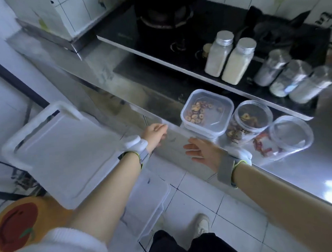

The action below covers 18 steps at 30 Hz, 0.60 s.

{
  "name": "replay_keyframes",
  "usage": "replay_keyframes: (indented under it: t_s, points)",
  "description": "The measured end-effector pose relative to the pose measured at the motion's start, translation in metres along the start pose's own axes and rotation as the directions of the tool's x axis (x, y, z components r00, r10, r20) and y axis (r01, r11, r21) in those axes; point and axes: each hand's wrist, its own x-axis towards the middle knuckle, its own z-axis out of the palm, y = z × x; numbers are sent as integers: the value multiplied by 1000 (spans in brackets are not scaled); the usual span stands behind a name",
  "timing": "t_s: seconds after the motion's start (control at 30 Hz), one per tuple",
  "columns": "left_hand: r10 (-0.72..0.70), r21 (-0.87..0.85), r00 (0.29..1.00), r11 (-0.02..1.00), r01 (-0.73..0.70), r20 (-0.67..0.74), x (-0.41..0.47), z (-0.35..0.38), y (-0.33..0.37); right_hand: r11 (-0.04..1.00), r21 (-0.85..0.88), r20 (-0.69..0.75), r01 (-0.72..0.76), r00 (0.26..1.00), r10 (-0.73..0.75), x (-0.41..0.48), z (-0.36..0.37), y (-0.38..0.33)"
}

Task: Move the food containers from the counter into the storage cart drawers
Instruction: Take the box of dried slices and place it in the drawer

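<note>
A square clear container point(207, 112) with dried fruit slices stands at the steel counter's front edge point(173, 129). To its right lie a round jar point(250, 120) of dried slices and another round jar point(285, 136) with red pieces. My left hand point(155, 134) hovers at the counter edge, left of the square container, fingers loosely curled and holding nothing. My right hand point(200, 150) is open, palm facing left, just below the square container and not touching it. The white storage cart point(64, 151) stands at the left, with a clear drawer point(147, 203) pulled out beneath my left forearm.
Two tall bottles point(229, 59) of pale powder with silver caps stand on the black stove point(155, 47). Three more bottles point(294, 78) lie on their sides at the right. A dark pan sits on the burner point(164, 16). White tiled floor and my shoe point(202, 224) are below.
</note>
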Motion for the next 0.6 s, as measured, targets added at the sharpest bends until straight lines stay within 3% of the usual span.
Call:
replay_keyframes:
  t_s: [0.27,0.6]
  points:
    - [128,132,992,983,-129,16,20,32,32,994,102,-90,25,996,-15,-7,-29,-7]
    - [117,191,993,974,-120,26,31,40,34,993,120,-125,19,992,-4,-2,-34,-4]
